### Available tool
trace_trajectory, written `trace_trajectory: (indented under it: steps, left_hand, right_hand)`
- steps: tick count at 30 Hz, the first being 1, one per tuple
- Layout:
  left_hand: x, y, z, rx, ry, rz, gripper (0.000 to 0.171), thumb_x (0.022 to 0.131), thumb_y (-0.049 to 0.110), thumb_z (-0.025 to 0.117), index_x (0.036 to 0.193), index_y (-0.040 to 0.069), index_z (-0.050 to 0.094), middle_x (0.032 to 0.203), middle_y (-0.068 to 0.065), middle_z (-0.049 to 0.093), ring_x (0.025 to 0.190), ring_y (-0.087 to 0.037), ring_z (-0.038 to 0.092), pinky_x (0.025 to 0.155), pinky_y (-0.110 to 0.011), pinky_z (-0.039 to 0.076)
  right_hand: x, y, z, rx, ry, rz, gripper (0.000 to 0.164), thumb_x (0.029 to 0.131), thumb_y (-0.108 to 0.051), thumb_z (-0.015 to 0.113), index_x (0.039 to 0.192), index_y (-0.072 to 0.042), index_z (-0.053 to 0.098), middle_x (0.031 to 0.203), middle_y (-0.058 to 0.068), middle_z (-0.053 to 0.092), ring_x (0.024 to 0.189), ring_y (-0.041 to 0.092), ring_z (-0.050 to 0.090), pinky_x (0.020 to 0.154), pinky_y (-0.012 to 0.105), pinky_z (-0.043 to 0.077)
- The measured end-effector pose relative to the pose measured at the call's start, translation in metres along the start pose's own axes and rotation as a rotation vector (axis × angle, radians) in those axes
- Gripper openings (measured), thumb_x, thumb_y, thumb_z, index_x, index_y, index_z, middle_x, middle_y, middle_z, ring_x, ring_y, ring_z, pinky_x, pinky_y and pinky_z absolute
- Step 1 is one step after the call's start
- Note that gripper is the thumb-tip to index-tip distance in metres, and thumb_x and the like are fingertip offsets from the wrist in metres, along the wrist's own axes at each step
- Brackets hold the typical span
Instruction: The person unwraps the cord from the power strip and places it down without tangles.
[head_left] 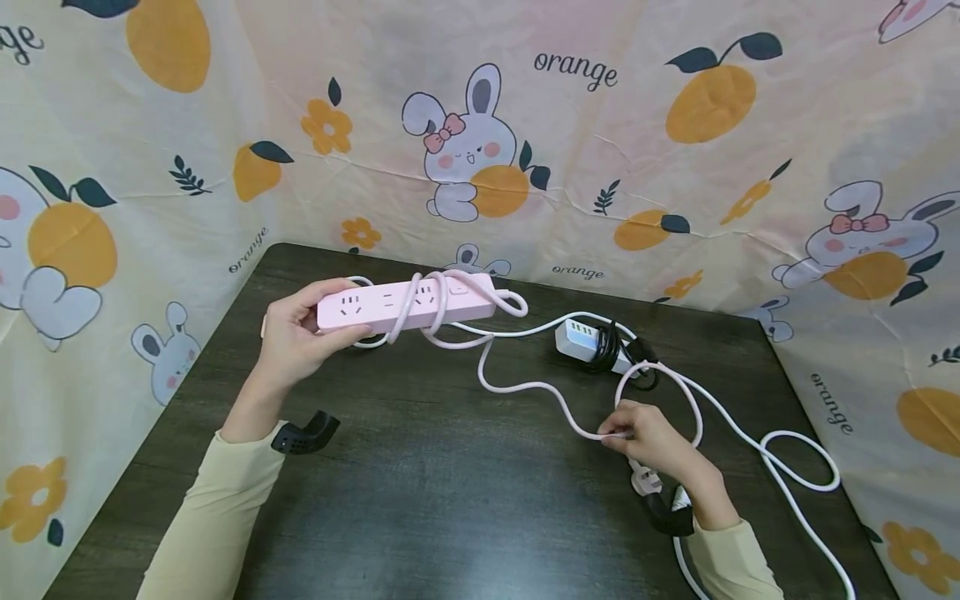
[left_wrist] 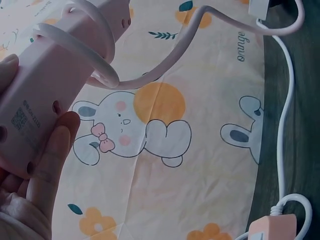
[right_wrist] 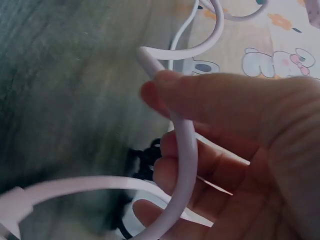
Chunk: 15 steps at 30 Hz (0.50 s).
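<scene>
My left hand grips the left end of a pink power strip, holding it raised over the far left of the table with its sockets toward the head camera. Loops of the strip's own pink cord wrap around its middle and right part. From there the cord runs slackly to my right hand, which pinches it between thumb and index finger. Past the pinch, the cord makes a loop, and its plug hangs just below the right hand, near the wrist.
Beyond the right hand lies a white power strip bundled with a black cable. A white cable curls along the table's right side. In the left wrist view, a pale orange block with a white cord shows low. A printed cloth hangs behind the table.
</scene>
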<state>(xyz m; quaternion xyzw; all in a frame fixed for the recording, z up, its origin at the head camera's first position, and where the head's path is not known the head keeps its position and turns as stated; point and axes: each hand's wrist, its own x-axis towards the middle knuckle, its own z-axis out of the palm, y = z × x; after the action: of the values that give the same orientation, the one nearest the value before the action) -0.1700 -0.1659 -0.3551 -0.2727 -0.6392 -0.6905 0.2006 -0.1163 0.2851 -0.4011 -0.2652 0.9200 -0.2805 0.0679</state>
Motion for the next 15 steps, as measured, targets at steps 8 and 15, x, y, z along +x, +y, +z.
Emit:
trace_trajectory:
  steps: [8, 15]
  left_hand:
    - [-0.001, -0.002, 0.005, -0.043, -0.040, -0.008, 0.042, 0.058, -0.032, 0.065, 0.099, -0.021, 0.058, 0.094, -0.006, 0.066, 0.074, -0.010, 0.059, 0.057, -0.015, 0.050]
    - [0.001, -0.001, 0.008, -0.031, -0.042, -0.006, 0.043, 0.058, -0.031, 0.066, 0.098, -0.021, 0.058, 0.092, -0.005, 0.066, 0.072, -0.009, 0.058, 0.055, -0.015, 0.049]
  right_hand:
    - [0.008, 0.006, 0.014, -0.039, -0.045, 0.000, 0.017, 0.072, 0.009, 0.070, 0.075, -0.007, 0.068, 0.071, -0.004, 0.053, 0.064, 0.008, 0.048, 0.055, 0.021, 0.043]
    - [0.016, -0.001, 0.015, -0.062, -0.101, 0.048, 0.013, 0.074, 0.005, 0.071, 0.079, -0.007, 0.067, 0.076, -0.002, 0.055, 0.068, 0.010, 0.053, 0.059, 0.024, 0.046]
